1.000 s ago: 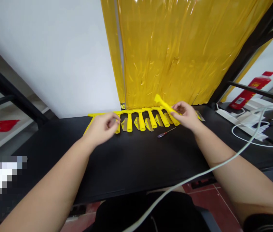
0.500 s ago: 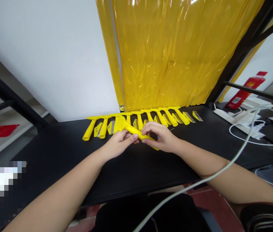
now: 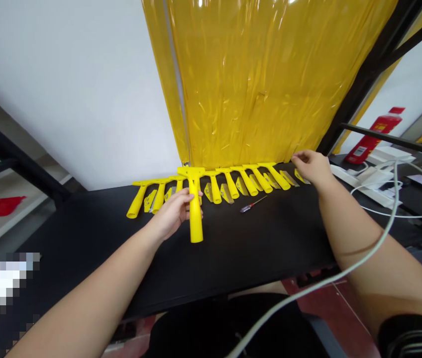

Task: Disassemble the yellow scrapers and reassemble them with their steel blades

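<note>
We find the yellow T-shaped tool at centre frame, smooth-handled, pinched in the left hand. Behind it, similar tools line the black table (a screwdriver lies right of centre). The right hand, farther right, is curled; whether it grips anything, we cannot tell. Glossy yellow sheeting fills upper centre, a white panel upper left; a red bottle stands right.

Left fingers grip, right fingers curl, both forearms stretched forward
</note>
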Demonstrator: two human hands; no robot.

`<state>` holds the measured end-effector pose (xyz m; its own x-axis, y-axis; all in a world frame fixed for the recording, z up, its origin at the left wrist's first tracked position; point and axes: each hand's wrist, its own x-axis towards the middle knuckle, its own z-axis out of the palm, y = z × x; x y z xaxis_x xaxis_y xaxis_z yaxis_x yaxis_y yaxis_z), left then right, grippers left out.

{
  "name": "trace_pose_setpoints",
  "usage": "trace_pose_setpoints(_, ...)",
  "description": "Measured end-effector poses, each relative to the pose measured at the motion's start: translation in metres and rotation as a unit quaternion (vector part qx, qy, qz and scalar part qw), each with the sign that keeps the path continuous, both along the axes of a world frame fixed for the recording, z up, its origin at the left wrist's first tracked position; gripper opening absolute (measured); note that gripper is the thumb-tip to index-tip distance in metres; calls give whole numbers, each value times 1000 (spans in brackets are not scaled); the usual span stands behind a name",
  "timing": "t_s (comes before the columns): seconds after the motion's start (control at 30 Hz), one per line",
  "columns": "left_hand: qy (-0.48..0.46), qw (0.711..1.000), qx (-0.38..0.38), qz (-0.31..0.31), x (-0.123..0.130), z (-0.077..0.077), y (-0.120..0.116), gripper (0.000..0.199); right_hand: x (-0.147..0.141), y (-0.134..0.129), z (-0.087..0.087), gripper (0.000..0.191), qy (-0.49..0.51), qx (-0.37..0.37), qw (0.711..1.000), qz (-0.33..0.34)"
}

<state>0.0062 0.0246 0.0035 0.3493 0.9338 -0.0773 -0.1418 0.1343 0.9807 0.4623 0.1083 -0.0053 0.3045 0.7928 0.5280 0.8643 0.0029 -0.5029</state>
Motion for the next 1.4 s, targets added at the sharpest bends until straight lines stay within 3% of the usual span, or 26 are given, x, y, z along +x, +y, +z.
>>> trace_pose_setpoints(0.07,31,999,25,7,-1,-1,1,33,29,10,-11,27,-90,-64,992,-52)
trace_pose_setpoints(0.17,154,979,133,3,-4,1,2,30,49,16,-29,25,-128,-104,986,-31)
trace_pose_setpoints(0.27,315,899,303,-21,-10,6,2,24,54,17,-45,27,-155,-120,981,4)
trace_pose_setpoints(0.37,408,813,410,-76,-18,11,2,21,57,18,-57,31,-171,-127,977,12)
trace_pose_setpoints(0.43,436,780,435,-113,-22,13,2,19,60,18,-62,31,-179,-134,975,13)
trace_pose_setpoints(0.5,454,765,438,-130,-23,13,2,18,63,19,-64,30,-187,-142,972,13)
trace_pose_setpoints(0.8,500,734,429,-165,-23,15,-2,19,70,0,-64,27,-228,-158,961,7)
trace_pose_setpoints(1.13,506,739,397,-200,-17,13,-6,14,59,-89,-74,23,-282,-91,950,96)
trace_pose_setpoints(1.2,496,748,394,-199,-17,12,-6,15,47,-105,-74,23,-279,-76,949,128)
trace_pose_setpoints(1.4,495,752,385,-204,-18,9,-3,16,-29,-145,-53,21,-205,-11,913,353)
